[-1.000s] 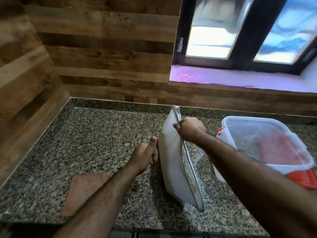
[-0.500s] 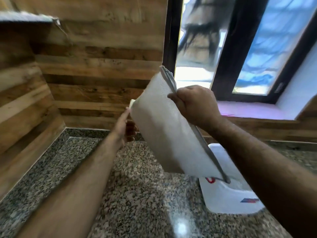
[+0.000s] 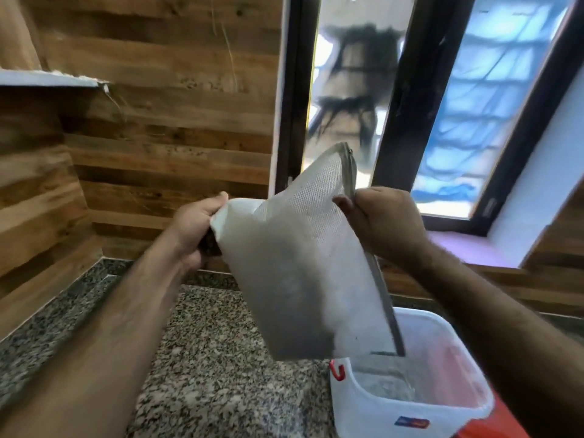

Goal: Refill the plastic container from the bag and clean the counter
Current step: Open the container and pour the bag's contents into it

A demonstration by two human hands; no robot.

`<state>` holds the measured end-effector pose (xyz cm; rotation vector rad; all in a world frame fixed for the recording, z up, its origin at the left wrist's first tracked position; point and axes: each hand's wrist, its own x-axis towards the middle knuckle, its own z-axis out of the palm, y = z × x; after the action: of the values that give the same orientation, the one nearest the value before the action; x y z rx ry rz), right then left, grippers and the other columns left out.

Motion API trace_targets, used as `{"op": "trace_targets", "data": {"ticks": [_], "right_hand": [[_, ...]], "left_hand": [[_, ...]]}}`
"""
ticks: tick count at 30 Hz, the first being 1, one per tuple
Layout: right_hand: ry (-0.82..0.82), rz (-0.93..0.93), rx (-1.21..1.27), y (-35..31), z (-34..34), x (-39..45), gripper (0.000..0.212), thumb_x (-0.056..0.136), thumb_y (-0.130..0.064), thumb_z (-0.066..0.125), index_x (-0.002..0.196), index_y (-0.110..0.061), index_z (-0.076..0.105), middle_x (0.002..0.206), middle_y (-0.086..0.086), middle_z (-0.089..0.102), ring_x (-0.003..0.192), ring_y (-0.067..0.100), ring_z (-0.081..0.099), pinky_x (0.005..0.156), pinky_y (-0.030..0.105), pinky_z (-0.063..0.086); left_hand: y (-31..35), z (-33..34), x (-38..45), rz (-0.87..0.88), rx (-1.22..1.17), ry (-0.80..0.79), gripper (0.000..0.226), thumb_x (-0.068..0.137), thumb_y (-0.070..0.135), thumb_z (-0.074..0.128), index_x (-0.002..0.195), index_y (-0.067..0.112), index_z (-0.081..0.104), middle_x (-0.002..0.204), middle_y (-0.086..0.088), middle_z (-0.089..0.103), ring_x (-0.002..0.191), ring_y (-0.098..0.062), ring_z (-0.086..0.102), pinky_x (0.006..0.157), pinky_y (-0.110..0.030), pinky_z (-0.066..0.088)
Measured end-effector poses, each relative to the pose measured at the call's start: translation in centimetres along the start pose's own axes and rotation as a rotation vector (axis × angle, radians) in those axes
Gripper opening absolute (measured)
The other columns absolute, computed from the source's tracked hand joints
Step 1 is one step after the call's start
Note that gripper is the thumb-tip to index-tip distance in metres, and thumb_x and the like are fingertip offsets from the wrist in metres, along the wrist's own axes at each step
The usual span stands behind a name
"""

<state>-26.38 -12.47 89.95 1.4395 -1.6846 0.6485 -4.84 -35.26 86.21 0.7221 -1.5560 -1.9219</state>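
Speckled granite counter (image 3: 205, 358) runs along the near side, below a wood-plank wall. White mesh-faced bag (image 3: 297, 273) is held above it, tilted, its lower corner over the plastic container (image 3: 363, 403) at near right. The container stands open on the counter, grainy fill visible inside. Left hand (image 3: 192, 229) is clamped on the bag's left edge; right hand (image 3: 385, 222) is clamped on its zipper edge.

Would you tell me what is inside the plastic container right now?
The plastic container holds a shallow layer of pale grainy material at its bottom. The bag, tilted over it, covers the rear corner, so nothing can be judged there.
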Motion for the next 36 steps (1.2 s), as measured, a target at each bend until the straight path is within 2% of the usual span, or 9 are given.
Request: {"op": "trace_targets", "data": {"ticks": [3,5,10,12,17,22,27,31,36], "right_hand": [[-0.006,0.028,0.070,1.7,-0.9,-2.1,0.051,0.107,-0.046,0.049,0.063,-0.026,0.035,0.052,-0.008,0.035,0.041,0.013,0.031,0.051,0.017,0.016],[-0.001,0.054,0.123,2.7,-1.1,-3.3,0.048,0.106,-0.044,0.051,0.064,-0.029,0.032,0.052,-0.015,0.028,0.041,0.000,0.025,0.051,0.015,0.015],[-0.024,0.116,0.265,5.6,-0.5,-6.9,0.047,0.108,-0.047,0.050,0.066,-0.030,0.036,0.053,-0.019,0.027,0.043,-0.005,0.030,0.050,0.011,0.021],[-0.006,0.134,0.323,6.8,-0.2,-8.3,0.047,0.108,-0.037,0.057,0.067,-0.030,0.035,0.053,-0.021,0.025,0.043,-0.006,0.029,0.046,0.010,0.029],[-0.006,0.172,0.385,8.9,0.1,-11.2,0.043,0.107,-0.040,0.050,0.068,-0.026,0.039,0.056,-0.016,0.032,0.045,-0.001,0.030,0.052,0.009,0.020],[-0.025,0.250,0.465,10.7,0.7,-13.5,0.048,0.106,-0.048,0.047,0.065,-0.022,0.044,0.055,-0.005,0.044,0.046,0.020,0.043,0.050,0.025,0.029],[-0.071,0.279,0.519,12.1,1.2,-15.8,0.045,0.106,-0.053,0.046,0.070,-0.025,0.047,0.058,-0.017,0.043,0.047,0.007,0.043,0.054,0.025,0.033],[-0.076,0.303,0.529,12.8,1.5,-17.7,0.043,0.106,-0.054,0.046,0.074,-0.026,0.049,0.064,-0.010,0.050,0.054,0.015,0.048,0.057,0.031,0.039],[-0.137,0.369,0.540,13.8,1.2,-19.4,0.071,0.104,-0.071,0.036,0.077,-0.010,0.062,0.070,-0.003,0.062,0.063,0.025,0.063,0.059,0.043,0.052]], "left_hand": [[1.5,3.0,-1.6,0.019,0.025,0.059,0.055,0.111,0.042,0.056,0.064,0.015,0.061,0.048,-0.001,0.055,0.033,-0.015,0.050,0.036,-0.018,0.041],[2.1,5.0,-2.4,0.034,0.077,0.118,0.061,0.110,0.041,0.057,0.055,0.015,0.056,0.042,0.001,0.048,0.029,-0.014,0.042,0.034,-0.015,0.035],[1.7,9.0,-4.2,0.074,0.131,0.175,0.056,0.110,0.036,0.060,0.059,0.012,0.060,0.044,-0.001,0.054,0.031,-0.016,0.051,0.035,-0.022,0.044],[1.4,10.6,-4.9,0.097,0.169,0.200,0.051,0.110,0.035,0.060,0.065,0.012,0.062,0.047,0.000,0.057,0.036,-0.016,0.054,0.038,-0.023,0.046],[1.5,13.6,-5.6,0.137,0.276,0.289,0.044,0.108,0.039,0.063,0.070,0.017,0.060,0.054,-0.003,0.051,0.045,-0.019,0.045,0.047,-0.024,0.039],[2.3,15.9,-5.9,0.165,0.387,0.331,0.041,0.104,0.042,0.063,0.071,0.021,0.055,0.056,-0.001,0.044,0.049,-0.018,0.034,0.055,-0.032,0.028],[2.1,18.5,-5.9,0.163,0.475,0.354,0.049,0.108,0.041,0.061,0.065,0.018,0.054,0.051,0.002,0.044,0.048,-0.016,0.034,0.053,-0.031,0.029],[1.7,20.5,-5.6,0.165,0.512,0.353,0.050,0.110,0.042,0.059,0.066,0.017,0.058,0.055,0.001,0.045,0.051,-0.016,0.034,0.054,-0.030,0.028],[1.5,21.8,-4.7,0.176,0.575,0.343,0.046,0.108,0.046,0.061,0.075,0.015,0.066,0.069,-0.003,0.050,0.059,-0.017,0.036,0.056,-0.034,0.030]]}}
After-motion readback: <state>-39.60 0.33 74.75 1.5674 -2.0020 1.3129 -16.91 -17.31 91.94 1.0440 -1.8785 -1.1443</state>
